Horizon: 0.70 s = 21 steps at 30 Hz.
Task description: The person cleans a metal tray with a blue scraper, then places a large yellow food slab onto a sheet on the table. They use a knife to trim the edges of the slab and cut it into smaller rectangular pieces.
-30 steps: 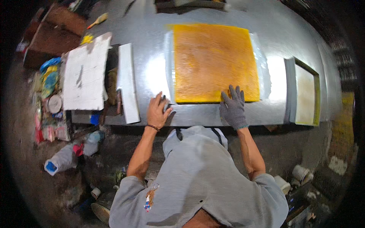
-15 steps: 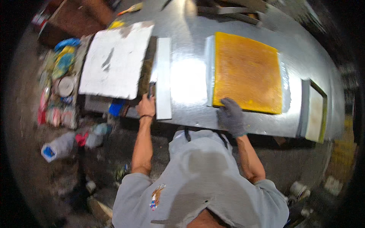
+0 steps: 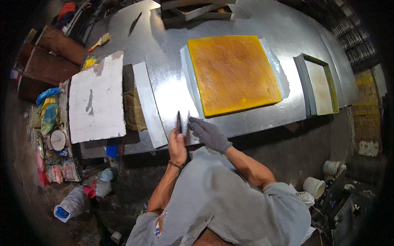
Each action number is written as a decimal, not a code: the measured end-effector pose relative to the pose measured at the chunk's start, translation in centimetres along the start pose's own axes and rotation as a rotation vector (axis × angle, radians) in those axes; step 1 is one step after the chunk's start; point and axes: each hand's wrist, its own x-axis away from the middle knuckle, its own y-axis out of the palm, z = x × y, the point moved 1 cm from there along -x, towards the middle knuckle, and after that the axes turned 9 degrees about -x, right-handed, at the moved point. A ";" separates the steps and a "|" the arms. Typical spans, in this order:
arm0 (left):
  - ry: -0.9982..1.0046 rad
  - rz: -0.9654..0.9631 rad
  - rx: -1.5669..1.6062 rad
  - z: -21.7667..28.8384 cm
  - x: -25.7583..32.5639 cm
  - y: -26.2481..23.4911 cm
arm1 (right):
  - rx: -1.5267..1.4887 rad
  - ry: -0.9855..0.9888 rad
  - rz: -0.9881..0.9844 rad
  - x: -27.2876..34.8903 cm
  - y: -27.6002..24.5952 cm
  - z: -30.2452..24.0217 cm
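My bare left hand is closed around a thin, dark, pointed tool, which looks like a knife and points away from me. It is at the table's near edge, just right of a long white strip. Close to the tool's right side is my right hand in a grey glove, fingers stretched toward the tool and slightly bent; no held thing shows in it. Beyond the glove a square yellow-orange slab lies on a pale sheet that sticks out at its sides.
A white board lies on the left of the metal table, with a paintbrush behind it. On the right is a shallow frame; more metal frames lie at the back. Buckets stand on the floor at right.
My left hand has moved right with the dark tool, across the white strip. My gloved right hand has left the slab's near edge and moved left beside the tool. The view has shifted.
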 end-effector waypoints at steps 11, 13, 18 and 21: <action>0.343 -0.283 -0.363 4.7 -5.8 6.6 | 0.440 0.288 0.423 10.1 -19.1 1.6; 0.382 -0.335 -0.450 4.5 -7.2 8.2 | 0.460 0.360 0.417 12.9 -20.8 2.0; 0.604 -0.383 -0.641 5.5 -10.0 14.3 | 0.660 0.384 0.345 16.2 -21.8 2.8; 0.678 -0.369 -0.651 5.8 -10.8 16.7 | 0.656 0.377 0.329 16.8 -21.4 4.0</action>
